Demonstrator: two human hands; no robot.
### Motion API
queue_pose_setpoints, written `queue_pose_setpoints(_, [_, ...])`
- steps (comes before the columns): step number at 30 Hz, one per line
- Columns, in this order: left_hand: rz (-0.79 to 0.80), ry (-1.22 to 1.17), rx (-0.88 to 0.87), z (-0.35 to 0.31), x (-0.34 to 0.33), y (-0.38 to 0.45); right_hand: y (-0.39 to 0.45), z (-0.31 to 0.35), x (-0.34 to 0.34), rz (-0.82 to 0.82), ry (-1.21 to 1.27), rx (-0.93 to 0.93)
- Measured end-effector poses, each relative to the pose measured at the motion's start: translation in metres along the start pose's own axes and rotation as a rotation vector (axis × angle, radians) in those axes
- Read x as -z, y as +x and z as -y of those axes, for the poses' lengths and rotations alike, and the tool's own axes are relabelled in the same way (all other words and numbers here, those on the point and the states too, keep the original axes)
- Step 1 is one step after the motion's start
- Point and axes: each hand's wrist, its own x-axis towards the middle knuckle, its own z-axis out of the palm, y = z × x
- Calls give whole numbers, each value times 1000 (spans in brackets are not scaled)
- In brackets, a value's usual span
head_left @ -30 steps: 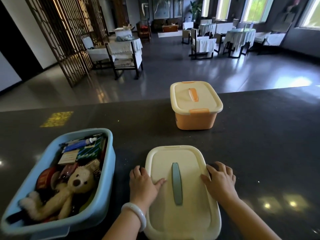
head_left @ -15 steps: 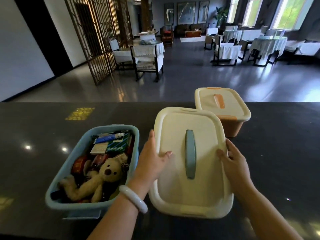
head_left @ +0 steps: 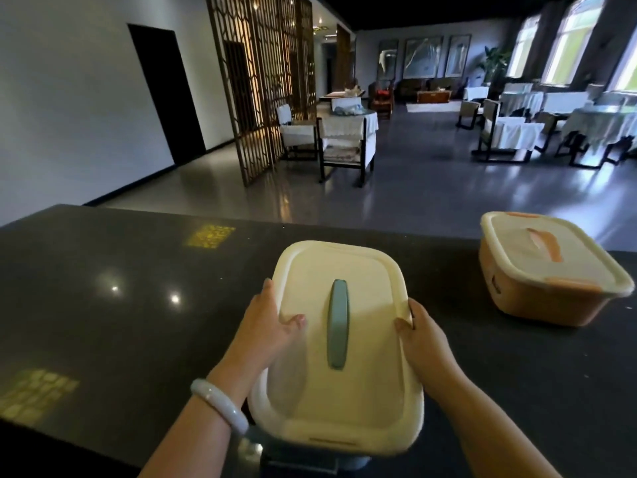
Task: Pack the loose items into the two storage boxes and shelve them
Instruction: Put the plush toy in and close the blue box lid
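**boxfan22:** ok so where are we at? Both hands on that cream lid [head_left: 344, 343] with the teal handle [head_left: 337, 324]?

**tidy_mae:** yep. Left hand [head_left: 267, 334] grips the lid's left rim, thumb on top, fingers tucked under. Right hand [head_left: 422, 343] does the same on the right rim. The lid sits between the two hands, tilted, far edge higher, and it's held up off the dark surface [head_left: 138, 305]. There's something bluish right under its near edge, probably the blue box it belongs to, but it's mostly hidden so I can't swear to it.

**boxfan22:** and the other box?

**tidy_mae:** orange storage box [head_left: 548, 281], cream lid already on, sitting on the surface well off to the right of the right hand and further out.

**boxfan22:** tips for closing it?

**tidy_mae:** my guess: level the lid first, line its corners up over the box rim, lower it flat, then press down along both long sides until it seats. Keep the grip even so it doesn't skew, and check that nothing poking up from inside jams the rim. Bracelet [head_left: 220, 405] side shouldn't lead.
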Motion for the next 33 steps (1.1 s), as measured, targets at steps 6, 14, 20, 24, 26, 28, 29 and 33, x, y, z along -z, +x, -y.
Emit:
queue_pose_setpoints(6, [110,9,55,37,0,17,-2,0,-34,-9,-37,-66])
queue_pose_setpoints(14, [115,-45,10,67,-9,20,-7,-5,-50,-46,-38,-129])
queue_pose_setpoints(20, [162,-133,18,72,-8,33,7,0,-53,-33,-46,-267])
queue_pose_setpoints(24, [174,-136,-28,76,-9,31,8,-1,-55,-49,13,-295])
queue_pose_setpoints(26, [180,-126,-54,78,-12,30,5,-1,-57,-63,86,-297])
queue_pose_setpoints(28, [178,-80,-108,79,-11,30,0,1,-59,-48,7,-246])
queue_pose_setpoints(29, [157,-18,-156,79,-10,30,0,0,-58,-54,-88,-187])
queue_pose_setpoints(33, [70,370,-477,73,-9,31,-7,2,-58,-85,-517,107])
